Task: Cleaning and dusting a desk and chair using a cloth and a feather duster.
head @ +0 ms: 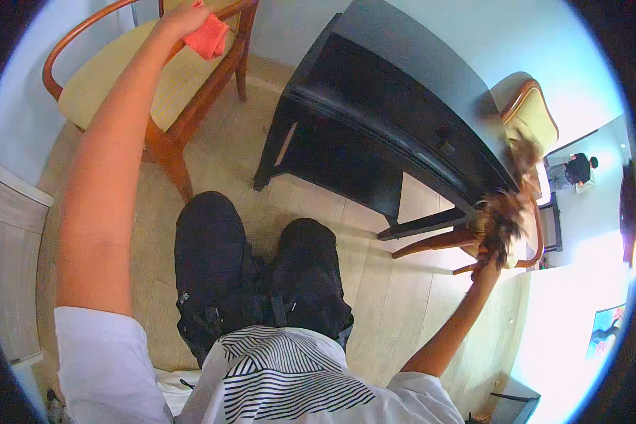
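My left hand (185, 20) is stretched out to the upper left and grips a folded coral-red cloth (208, 38). The cloth hangs over the wooden frame of a chair with a pale yellow seat (183, 87); whether it touches the wood I cannot tell. On the other side, my right hand (488, 263) holds a brown feather duster (501, 217), blurred by motion. Its feathers are at the right end of a black side table (371, 106) with a glossy top and a lower shelf (344, 164). The duster hides that table corner.
Behind the duster stands a second wooden chair with a yellow back (535, 116). My knees (259, 265) face the table over a pale plank floor (371, 275). A grey wood-look cabinet (10, 228) is at the left edge. Far right, a person (577, 169) appears near a wall picture (607, 331).
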A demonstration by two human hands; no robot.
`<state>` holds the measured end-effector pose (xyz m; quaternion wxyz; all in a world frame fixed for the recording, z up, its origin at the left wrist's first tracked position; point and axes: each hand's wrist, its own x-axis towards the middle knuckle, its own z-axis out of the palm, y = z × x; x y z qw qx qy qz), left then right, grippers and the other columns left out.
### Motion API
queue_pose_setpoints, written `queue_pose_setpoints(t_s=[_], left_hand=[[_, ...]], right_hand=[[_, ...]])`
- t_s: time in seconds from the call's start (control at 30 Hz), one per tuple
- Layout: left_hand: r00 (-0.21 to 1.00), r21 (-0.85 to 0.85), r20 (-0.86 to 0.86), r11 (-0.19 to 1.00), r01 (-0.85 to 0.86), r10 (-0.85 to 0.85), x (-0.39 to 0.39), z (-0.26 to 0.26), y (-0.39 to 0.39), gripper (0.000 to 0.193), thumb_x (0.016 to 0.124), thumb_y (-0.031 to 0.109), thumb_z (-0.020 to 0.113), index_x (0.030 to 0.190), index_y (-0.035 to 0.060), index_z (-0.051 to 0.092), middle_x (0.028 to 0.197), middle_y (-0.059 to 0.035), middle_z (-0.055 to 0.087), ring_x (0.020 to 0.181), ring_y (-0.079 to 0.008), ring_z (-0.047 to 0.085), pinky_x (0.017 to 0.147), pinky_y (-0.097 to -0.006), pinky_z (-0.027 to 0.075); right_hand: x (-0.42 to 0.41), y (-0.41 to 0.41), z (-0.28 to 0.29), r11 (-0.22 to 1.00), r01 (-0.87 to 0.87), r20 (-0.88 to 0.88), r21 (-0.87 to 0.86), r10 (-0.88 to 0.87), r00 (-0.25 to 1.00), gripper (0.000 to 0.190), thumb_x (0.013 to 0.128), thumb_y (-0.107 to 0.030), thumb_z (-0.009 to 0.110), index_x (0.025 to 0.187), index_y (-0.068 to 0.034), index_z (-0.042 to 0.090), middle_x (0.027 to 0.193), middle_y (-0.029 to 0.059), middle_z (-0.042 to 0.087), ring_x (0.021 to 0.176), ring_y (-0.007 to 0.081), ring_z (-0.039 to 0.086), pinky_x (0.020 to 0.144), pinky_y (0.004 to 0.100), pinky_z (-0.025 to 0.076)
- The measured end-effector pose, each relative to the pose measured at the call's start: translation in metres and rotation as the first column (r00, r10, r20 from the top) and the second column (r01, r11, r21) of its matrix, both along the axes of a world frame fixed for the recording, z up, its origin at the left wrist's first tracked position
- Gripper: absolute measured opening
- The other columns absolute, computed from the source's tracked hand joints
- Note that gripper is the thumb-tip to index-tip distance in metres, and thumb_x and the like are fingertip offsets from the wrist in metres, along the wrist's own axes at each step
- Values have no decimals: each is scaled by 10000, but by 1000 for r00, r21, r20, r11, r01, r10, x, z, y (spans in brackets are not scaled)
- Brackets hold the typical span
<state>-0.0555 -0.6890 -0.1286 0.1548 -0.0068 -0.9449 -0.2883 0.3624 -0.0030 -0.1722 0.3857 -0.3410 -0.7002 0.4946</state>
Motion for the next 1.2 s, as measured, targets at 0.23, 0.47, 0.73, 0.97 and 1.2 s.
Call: queue_pose_setpoints(t_s=[0.23, 0.47, 0.73, 0.97, 1.2], left_hand=[[976, 237, 82, 955, 176, -200, -12, -4, 0, 397, 809, 363, 414, 751, -4, 555, 668, -111, 592, 589, -197, 577, 539, -305, 441], [999, 170, 10, 984, -44, 43, 7, -5, 17, 513, 752, 466, 396, 895, 13, 589, 910, -224, 581, 890, -320, 562, 746, -395, 420], [964, -47, 124, 972, -229, 233, 34, 24, 32, 579, 732, 479, 413, 997, -19, 548, 1034, -224, 539, 983, -348, 516, 827, -377, 404], [978, -1, 114, 985, -174, 173, 32, 19, 32, 579, 716, 459, 448, 978, -47, 549, 1024, -249, 533, 980, -358, 515, 837, -378, 394], [977, 68, 94, 978, -196, 190, 33, 13, 34, 578, 710, 452, 454, 1038, -17, 528, 1021, -247, 534, 985, -347, 515, 832, -393, 393]], right_hand=[[-14, -88, -11, 993, -89, -228, -73, 70, 971, 261, 781, -161, 587, 1005, -36, 534, 859, 34, 550, 621, 68, 484, 454, 172, 366], [-111, -132, 3, -14, -227, 224, 974, -128, 966, 237, 787, -213, 525, 979, -94, 595, 1023, 81, 569, 819, 256, 562, 799, 320, 413], [-152, -183, 50, 414, -298, 171, 860, 316, 933, 297, 732, -257, 581, 967, -75, 574, 964, 134, 569, 832, 324, 554, 728, 373, 442], [-140, -179, 53, 324, -318, 264, 891, 200, 943, 294, 733, -260, 579, 954, -66, 575, 935, 151, 569, 833, 326, 546, 727, 363, 440], [-75, -186, 56, 387, -443, 371, 809, 248, 895, 320, 810, -309, 450, 987, -73, 574, 940, 140, 579, 833, 335, 520, 783, 384, 375]])
